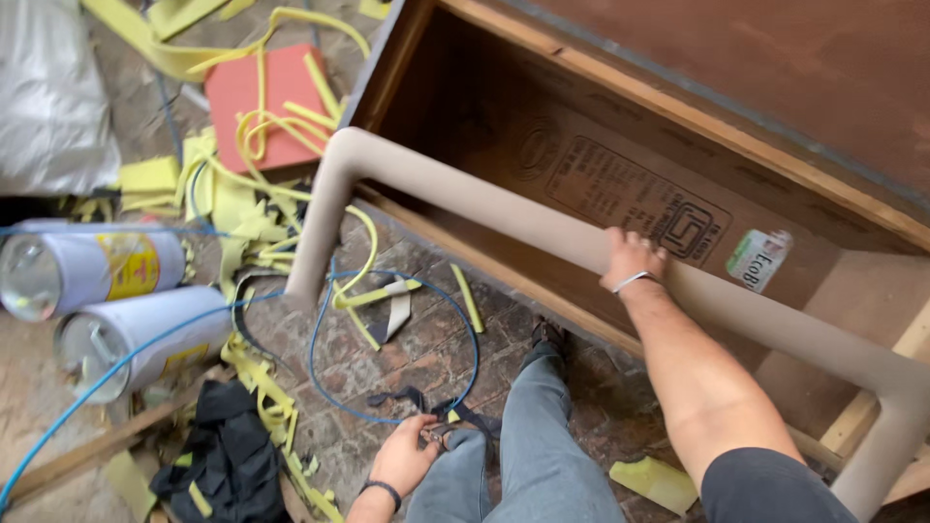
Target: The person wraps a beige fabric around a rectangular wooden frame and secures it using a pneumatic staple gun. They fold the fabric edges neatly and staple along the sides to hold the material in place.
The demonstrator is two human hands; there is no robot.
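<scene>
On the padded rail (504,208), right hand (632,260).

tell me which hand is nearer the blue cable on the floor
Left. The left hand is low by the knee, right beside the blue cable loop; the right hand rests up on the beige padded frame, well away.
</scene>
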